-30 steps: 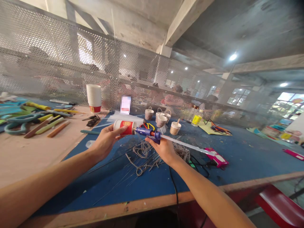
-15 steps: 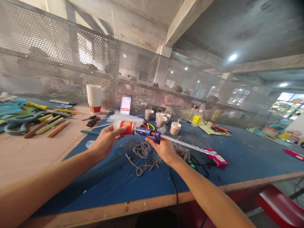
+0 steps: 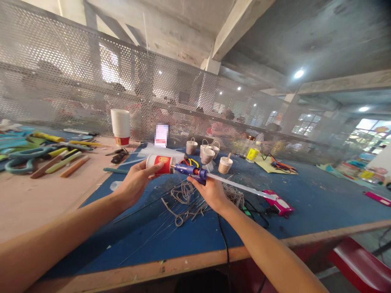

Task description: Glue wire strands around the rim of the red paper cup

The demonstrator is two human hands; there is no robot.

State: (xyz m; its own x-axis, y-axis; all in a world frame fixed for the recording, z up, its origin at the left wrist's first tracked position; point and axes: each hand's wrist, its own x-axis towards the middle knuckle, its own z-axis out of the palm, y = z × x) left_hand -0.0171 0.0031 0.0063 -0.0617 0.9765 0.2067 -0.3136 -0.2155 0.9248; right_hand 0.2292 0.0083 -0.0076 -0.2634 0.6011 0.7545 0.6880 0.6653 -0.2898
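My left hand (image 3: 137, 179) is closed around a red and white paper cup (image 3: 165, 165), which lies on its side in the air above the table. In my right hand (image 3: 210, 189) is a blue hot glue gun (image 3: 189, 171), its nozzle pointing left at the cup's end, touching or very near it. A long clear glue stick (image 3: 238, 185) sticks out of the gun's back. Below the hands lie tangled grey-brown cord (image 3: 183, 193) and several thin wires (image 3: 171, 215).
A stack of paper cups (image 3: 120, 124) stands at the back left, near scissors (image 3: 23, 158) and clay-coloured sticks (image 3: 74, 166). Small cord-wrapped buckets (image 3: 207, 154) and a yellow-labelled bottle (image 3: 253, 152) stand behind. A pink power strip (image 3: 279, 202) lies right; a black cable (image 3: 224, 236) crosses the front edge.
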